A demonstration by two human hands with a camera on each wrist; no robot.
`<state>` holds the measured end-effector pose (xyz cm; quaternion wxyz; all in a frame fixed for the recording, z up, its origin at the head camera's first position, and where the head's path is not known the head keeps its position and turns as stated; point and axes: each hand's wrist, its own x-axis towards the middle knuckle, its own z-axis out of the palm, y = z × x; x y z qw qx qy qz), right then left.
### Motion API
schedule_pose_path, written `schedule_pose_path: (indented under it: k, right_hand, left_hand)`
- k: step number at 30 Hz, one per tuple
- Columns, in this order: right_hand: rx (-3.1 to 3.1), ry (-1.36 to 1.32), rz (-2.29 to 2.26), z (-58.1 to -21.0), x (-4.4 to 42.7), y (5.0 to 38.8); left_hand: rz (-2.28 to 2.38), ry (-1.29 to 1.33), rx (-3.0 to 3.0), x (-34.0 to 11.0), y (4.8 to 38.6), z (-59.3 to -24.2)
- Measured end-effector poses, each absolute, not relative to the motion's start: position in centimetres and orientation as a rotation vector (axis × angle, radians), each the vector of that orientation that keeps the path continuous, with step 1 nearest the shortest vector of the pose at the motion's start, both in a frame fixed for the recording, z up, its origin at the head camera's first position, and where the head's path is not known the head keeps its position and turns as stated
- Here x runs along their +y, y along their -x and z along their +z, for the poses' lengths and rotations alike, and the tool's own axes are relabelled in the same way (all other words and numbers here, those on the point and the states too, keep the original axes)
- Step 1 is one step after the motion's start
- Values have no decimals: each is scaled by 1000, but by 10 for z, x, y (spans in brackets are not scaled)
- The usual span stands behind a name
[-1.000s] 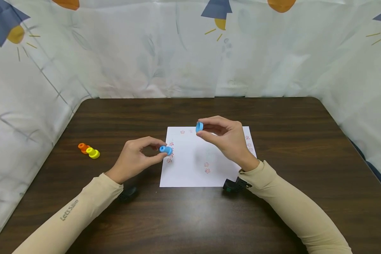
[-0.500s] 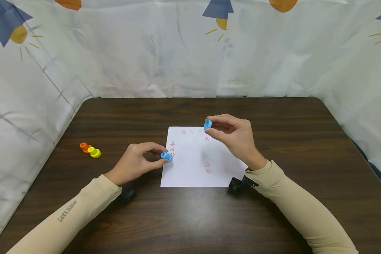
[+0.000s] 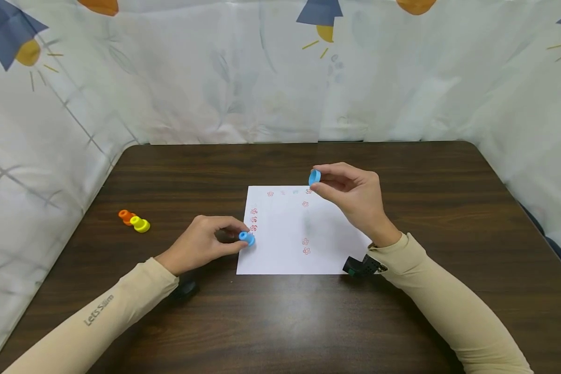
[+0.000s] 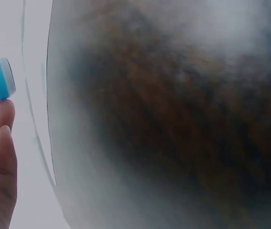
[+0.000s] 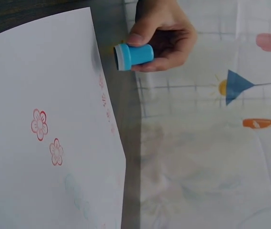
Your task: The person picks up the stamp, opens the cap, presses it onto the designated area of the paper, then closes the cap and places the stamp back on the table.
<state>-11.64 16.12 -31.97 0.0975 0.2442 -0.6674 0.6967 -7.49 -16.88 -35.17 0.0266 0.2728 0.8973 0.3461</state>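
Between thumb and fingers, my left hand (image 3: 210,240) pinches a blue stamp (image 3: 246,238) above the left edge of the white paper (image 3: 276,259). The right wrist view shows that stamp (image 5: 137,56) tilted on its side, its pale stamping end uncovered; the left wrist view catches the same stamp (image 4: 1,78) at its edge. My right hand (image 3: 355,195) pinches a blue cap (image 3: 314,177) over the paper's far edge. Red flower prints (image 5: 39,124) and smaller red marks are on the sheet, along with a faint bluish-green print (image 3: 295,192).
An orange stamp (image 3: 125,217) and a yellow stamp (image 3: 139,224) lie side by side at the left of the dark wooden table (image 3: 280,322). A patterned white curtain (image 3: 191,78) hangs behind the table and along both sides.
My right hand has moved right and slightly away with the cap, uncovering prints along the paper's far edge. My left hand has come slightly nearer with the blue stamp.
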Motion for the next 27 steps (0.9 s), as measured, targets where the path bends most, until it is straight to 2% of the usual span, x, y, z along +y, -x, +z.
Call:
schedule_pose_path:
  k: [27]
  right_hand:
    - [-1961,-680,2082,-318,169,118]
  left_hand:
    - [919,-746,2685,-172,68,-351]
